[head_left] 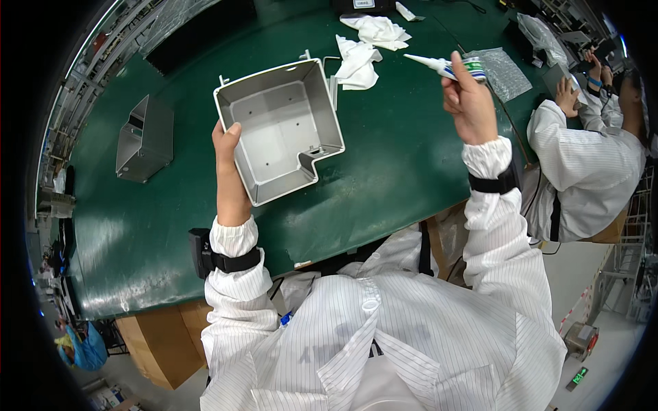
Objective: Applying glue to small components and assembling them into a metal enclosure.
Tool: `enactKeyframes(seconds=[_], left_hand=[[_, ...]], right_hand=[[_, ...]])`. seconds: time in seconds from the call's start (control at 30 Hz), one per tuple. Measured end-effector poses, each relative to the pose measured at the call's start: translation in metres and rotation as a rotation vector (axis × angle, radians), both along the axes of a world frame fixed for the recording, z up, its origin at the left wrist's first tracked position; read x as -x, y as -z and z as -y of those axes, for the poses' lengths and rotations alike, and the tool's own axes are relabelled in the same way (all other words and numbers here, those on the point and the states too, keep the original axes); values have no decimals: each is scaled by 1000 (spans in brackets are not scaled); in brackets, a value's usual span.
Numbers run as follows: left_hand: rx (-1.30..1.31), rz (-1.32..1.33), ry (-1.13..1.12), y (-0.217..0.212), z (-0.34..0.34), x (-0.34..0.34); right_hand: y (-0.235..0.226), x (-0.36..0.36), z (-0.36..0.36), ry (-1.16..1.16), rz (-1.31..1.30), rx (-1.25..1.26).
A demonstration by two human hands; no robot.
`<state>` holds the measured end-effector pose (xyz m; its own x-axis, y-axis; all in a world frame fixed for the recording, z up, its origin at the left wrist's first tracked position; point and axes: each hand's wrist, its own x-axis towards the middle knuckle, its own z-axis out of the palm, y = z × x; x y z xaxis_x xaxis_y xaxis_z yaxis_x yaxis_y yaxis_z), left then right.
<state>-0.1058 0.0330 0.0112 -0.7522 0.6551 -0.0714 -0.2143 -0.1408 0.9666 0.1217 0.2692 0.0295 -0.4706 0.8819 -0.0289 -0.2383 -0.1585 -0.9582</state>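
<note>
A grey housing (pixel 152 144) sits on the green table (pixel 171 233). The left hand (pixel 227 145) grips an open grey box (pixel 274 127) by its left side over the table; contact beneath is unclear. The right hand (pixel 473 103) grips a tube (pixel 445 68), nozzle (pixel 421 60) leftward.

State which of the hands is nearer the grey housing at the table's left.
Left: the left hand is to the grey housing's right; the right hand, holding a nozzled tube, is much farther right.
</note>
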Motion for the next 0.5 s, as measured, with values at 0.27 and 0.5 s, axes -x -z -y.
enactKeyframes(seconds=[0.27,0.5], left_hand=[[-1,160,-72,28,14,21],[16,145,-94,28,16,22]], right_hand=[[32,55,-66,102,189,41],[57,99,-59,104,601,-177]])
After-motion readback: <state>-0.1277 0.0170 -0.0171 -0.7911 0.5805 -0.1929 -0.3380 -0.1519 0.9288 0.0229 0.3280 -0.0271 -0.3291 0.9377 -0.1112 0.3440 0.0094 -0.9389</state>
